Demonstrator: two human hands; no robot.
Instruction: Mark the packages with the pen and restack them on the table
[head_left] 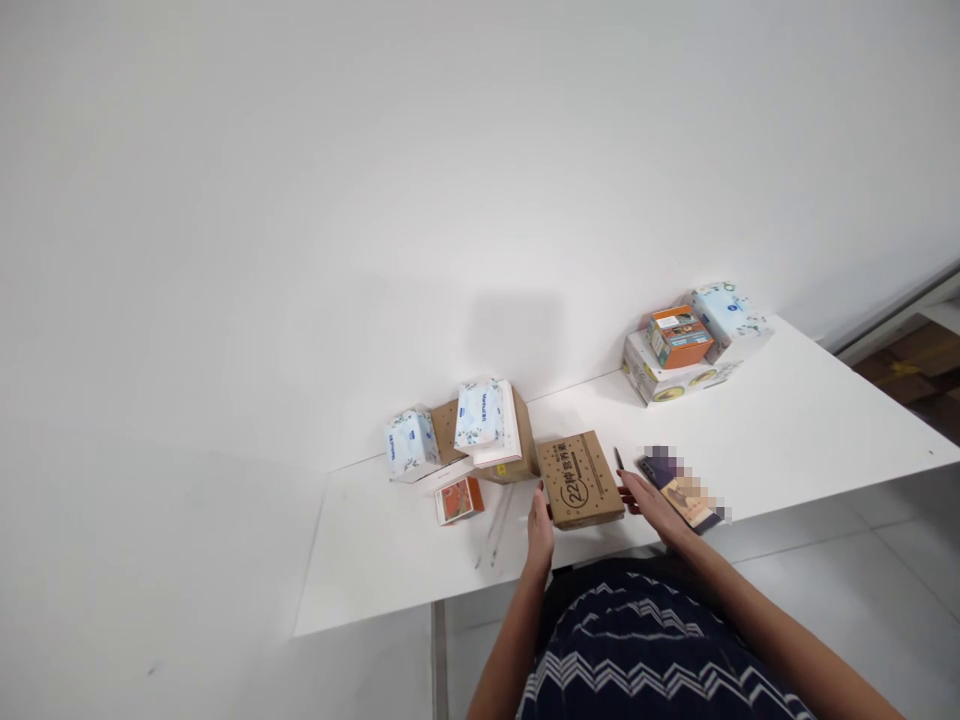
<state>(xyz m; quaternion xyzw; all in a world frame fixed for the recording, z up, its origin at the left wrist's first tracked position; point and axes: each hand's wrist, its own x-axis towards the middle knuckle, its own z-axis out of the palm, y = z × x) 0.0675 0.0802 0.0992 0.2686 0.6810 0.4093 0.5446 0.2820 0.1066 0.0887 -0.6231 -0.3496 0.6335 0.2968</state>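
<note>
A flat brown cardboard box with printed lettering lies on the white table in front of me. My left hand rests against its left edge, fingers stretched along the side. My right hand touches its right edge, fingers extended. Both hands flank the box without lifting it.
Left of the box stand two tissue packs, a brown carton and a small orange box. A thin rod lies on the table. Right lie a pen and a booklet. Far right, stacked boxes.
</note>
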